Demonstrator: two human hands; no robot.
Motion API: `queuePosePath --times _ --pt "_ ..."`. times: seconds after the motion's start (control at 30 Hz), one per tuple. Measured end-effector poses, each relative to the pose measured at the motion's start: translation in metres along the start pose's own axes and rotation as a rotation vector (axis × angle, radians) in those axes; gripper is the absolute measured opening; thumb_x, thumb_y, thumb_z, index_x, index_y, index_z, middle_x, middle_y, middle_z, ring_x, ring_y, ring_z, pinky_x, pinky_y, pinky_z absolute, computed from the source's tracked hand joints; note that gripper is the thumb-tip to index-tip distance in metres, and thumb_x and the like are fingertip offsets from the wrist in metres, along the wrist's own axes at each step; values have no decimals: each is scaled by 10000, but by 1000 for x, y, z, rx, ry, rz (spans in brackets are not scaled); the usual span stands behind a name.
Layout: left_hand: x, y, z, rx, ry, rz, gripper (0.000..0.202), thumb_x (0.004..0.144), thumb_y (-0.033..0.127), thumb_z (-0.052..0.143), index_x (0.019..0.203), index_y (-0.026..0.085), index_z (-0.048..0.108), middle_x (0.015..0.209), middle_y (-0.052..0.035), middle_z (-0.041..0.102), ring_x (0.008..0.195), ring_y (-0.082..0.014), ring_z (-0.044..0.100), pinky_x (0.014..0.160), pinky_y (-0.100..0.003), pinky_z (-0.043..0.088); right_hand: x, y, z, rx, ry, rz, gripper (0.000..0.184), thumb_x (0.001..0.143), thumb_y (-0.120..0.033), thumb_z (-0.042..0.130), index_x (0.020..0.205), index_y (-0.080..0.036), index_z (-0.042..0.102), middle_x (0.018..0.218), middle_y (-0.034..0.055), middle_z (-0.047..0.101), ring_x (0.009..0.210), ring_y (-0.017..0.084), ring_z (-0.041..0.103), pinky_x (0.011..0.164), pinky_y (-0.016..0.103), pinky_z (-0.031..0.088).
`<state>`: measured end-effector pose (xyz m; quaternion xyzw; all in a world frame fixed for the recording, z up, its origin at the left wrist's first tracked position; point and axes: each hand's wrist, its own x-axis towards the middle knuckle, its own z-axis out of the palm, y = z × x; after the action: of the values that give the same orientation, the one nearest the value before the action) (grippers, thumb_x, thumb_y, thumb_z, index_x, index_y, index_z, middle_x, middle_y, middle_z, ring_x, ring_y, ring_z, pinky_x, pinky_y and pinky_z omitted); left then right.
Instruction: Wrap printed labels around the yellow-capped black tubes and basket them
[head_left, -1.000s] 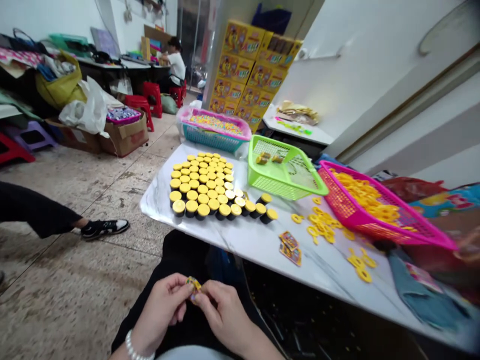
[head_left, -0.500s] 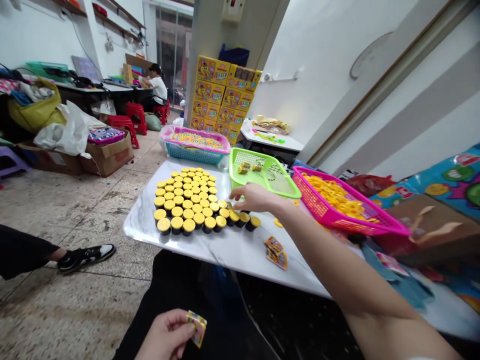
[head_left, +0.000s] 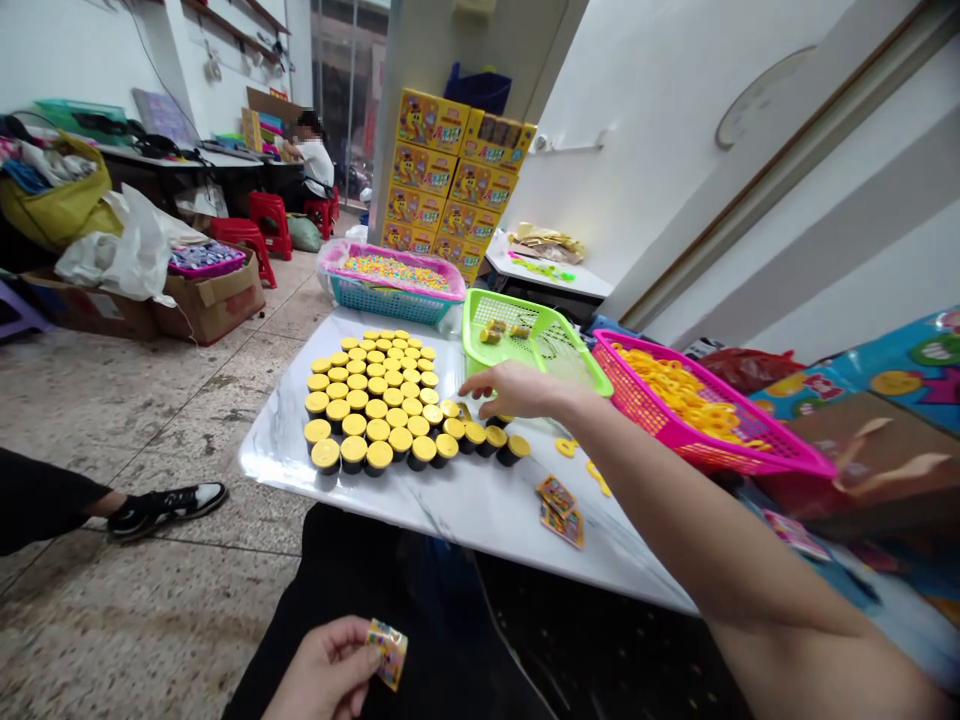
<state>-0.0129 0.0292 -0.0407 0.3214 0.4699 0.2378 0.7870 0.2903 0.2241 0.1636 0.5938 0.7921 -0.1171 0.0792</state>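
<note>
My left hand point(head_left: 326, 672) rests over my lap and pinches a small colourful sticker point(head_left: 388, 651) between thumb and fingers. My right hand point(head_left: 514, 389) is stretched out over the white marble table point(head_left: 465, 500), fingers curled down at the right end of a block of several black cups with yellow lids point(head_left: 375, 400). Whether the fingers grip a cup is hidden. Two more stickers point(head_left: 561, 509) lie on the table near my forearm.
A green basket point(head_left: 525, 345) with a few pieces, a pink basket of yellow rings point(head_left: 697, 410) and a blue basket with a pink rim point(head_left: 394, 285) stand behind the cups. Loose yellow rings point(head_left: 581, 460) lie by my arm. Another person's leg and shoe point(head_left: 161, 505) are at left. Yellow cartons point(head_left: 450, 190) are stacked behind.
My right hand left the sticker at my lap and reached out to the cups; since half a second ago it has hardly moved. The left hand keeps the sticker.
</note>
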Motion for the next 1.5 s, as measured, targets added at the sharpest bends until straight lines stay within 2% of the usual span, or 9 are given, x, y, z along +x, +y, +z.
queuePosePath --times 0.17,0.3,0.57,0.9,1.0,1.2,1.33,1.43,1.5 --pt "3 -2 1 6 -6 -8 532 546 584 866 776 116 759 446 11 524 384 -10 231 387 -170 67 5 -2 6 2 -9 -70 430 759 -161 700 1171 -282 732 1035 39 769 883 202 699 763 298 502" --pt "4 -1 0 -17 1 -20 523 531 567 879 772 122 747 478 6 542 395 -15 264 389 -167 80 8 -3 10 -144 38 29 394 765 -170 720 1152 -239 745 1031 89 773 951 264 697 753 320 494" --pt "6 -5 -4 -3 -30 -26 562 565 613 849 822 124 749 456 29 494 393 -8 241 402 -171 88 3 -3 10 25 -15 -93 389 801 -217 695 1188 -237 721 1007 48 776 837 188 704 738 277 501" --pt "11 -12 -8 -6 -44 -52 607 596 656 812 878 123 741 419 42 487 361 -1 201 416 -190 77 6 -9 20 -155 38 -107 389 799 -206 649 1183 -197 711 1019 100 763 878 238 693 748 313 484" --pt "11 -14 -8 37 -48 -68 580 605 648 810 821 116 726 416 28 508 352 -6 210 410 -197 62 -4 -7 9 -141 170 -80 354 811 -204 644 1157 -198 719 1041 98 757 888 232 693 765 316 491" --pt "6 2 -5 -42 11 -78 552 600 637 811 771 133 664 429 31 520 320 -2 228 381 -184 39 -37 22 -20 -35 720 74 368 853 -352 653 1203 -244 679 1084 61 749 842 213 701 794 361 532" --pt "4 27 -1 -153 61 -37 533 592 529 854 901 121 703 604 -13 640 335 9 276 354 -170 64 -69 14 12 -25 837 162 399 852 -400 676 1213 -232 671 1056 84 755 787 225 718 748 371 539" --pt "4 42 1 -202 98 0 419 599 420 870 819 99 713 573 -3 610 354 5 304 346 -157 97 -88 1 58 50 789 186 315 847 -458 676 1030 -207 728 802 57 751 663 223 705 668 354 526" --pt "4 49 3 -247 106 9 377 601 364 875 808 87 723 595 -14 621 374 0 339 344 -148 117 -94 -4 86 84 751 199 257 827 -449 695 907 -206 722 752 50 732 624 221 689 644 354 517"
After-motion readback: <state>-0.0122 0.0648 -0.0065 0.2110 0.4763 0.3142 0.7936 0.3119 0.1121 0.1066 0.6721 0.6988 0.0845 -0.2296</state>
